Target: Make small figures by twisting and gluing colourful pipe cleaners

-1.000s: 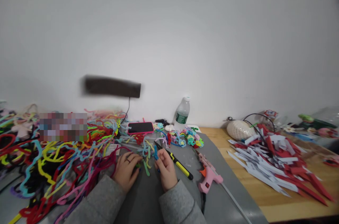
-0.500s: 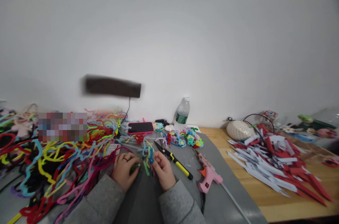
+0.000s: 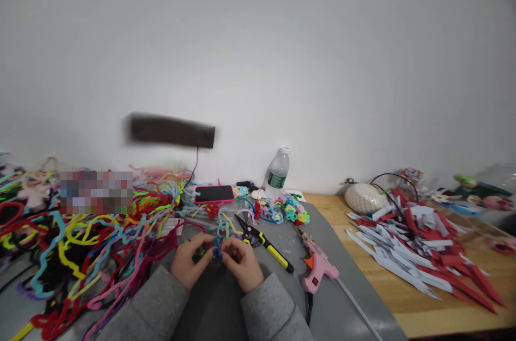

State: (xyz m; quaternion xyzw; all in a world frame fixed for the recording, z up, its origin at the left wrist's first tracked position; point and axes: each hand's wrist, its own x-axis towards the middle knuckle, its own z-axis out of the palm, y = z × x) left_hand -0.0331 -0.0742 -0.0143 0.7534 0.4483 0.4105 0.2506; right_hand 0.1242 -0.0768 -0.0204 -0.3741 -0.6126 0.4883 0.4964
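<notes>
Between my two hands is a small blue pipe cleaner piece (image 3: pixel 217 248), bent into a loop or curl. My left hand (image 3: pixel 193 261) pinches it from the left, and my right hand (image 3: pixel 243 264) pinches its right side with thumb and forefinger. Something green shows under the left fingers, too hidden to name. Just beyond the fingertips lie light blue and green pipe cleaners (image 3: pixel 221 226). Pliers with yellow-and-black handles (image 3: pixel 275 252) rest on the grey mat (image 3: pixel 338 239), right of my right hand.
A tangled heap of pipe cleaners (image 3: pixel 80 244) covers the left side. A pink glue gun (image 3: pixel 320 268) lies at the right. Behind are a phone (image 3: pixel 214 194), a water bottle (image 3: pixel 278 171) and small pipe cleaner flowers (image 3: pixel 296 212). Red and white paper strips (image 3: pixel 423 247) cover the wooden table (image 3: pixel 371 298).
My hands have come together. The left has turned and lifted to pinch the blue piece, which my right hand has moved left.
</notes>
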